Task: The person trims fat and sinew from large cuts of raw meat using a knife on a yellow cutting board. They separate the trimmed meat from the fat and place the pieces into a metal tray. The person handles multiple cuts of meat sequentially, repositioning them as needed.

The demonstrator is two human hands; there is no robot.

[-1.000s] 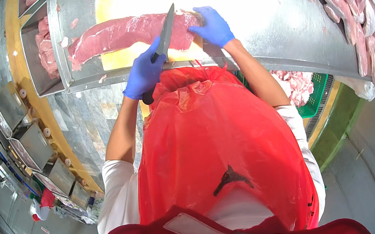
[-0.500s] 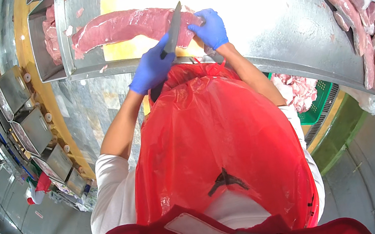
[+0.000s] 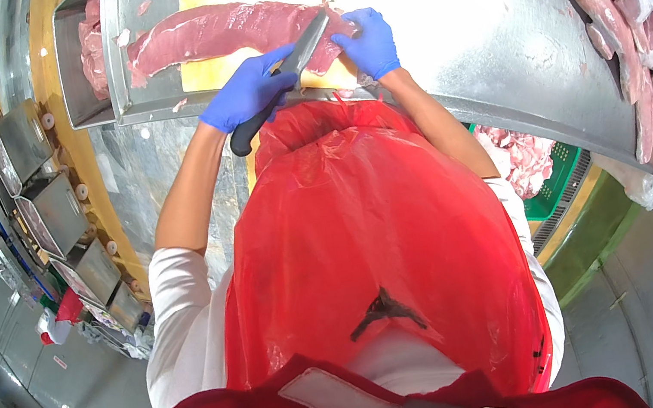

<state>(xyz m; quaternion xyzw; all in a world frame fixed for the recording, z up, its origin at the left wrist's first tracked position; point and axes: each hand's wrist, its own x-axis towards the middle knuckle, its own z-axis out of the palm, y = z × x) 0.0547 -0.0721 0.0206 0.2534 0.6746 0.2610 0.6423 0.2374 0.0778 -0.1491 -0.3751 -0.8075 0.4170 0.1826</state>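
A long strip of red meat [image 3: 226,31] lies across a pale yellow cutting board [image 3: 216,73] and past its left edge. My left hand [image 3: 248,95], in a blue glove, grips a knife [image 3: 311,39] by its dark handle. The blade slants up to the right, over the right part of the meat; whether its edge touches the flesh I cannot tell. At the meat's right end my gloved right hand [image 3: 370,44] is closed, thumb and fingers on the edge of the flesh. Part of that end is hidden behind the fingers.
A steel worktop [image 3: 490,44] carries a heap of meat pieces [image 3: 627,2] at its right end. Left of it stands a metal bin [image 3: 88,115] with meat. Below the right edge is a green crate [image 3: 554,194] of pale trimmings. Metal trays [image 3: 54,217] line the far left.
My left hand has moved left and turned, drawing the knife back; its handle now shows below the hand and the blade lies at a flatter slant. My right hand stays at the meat's end.
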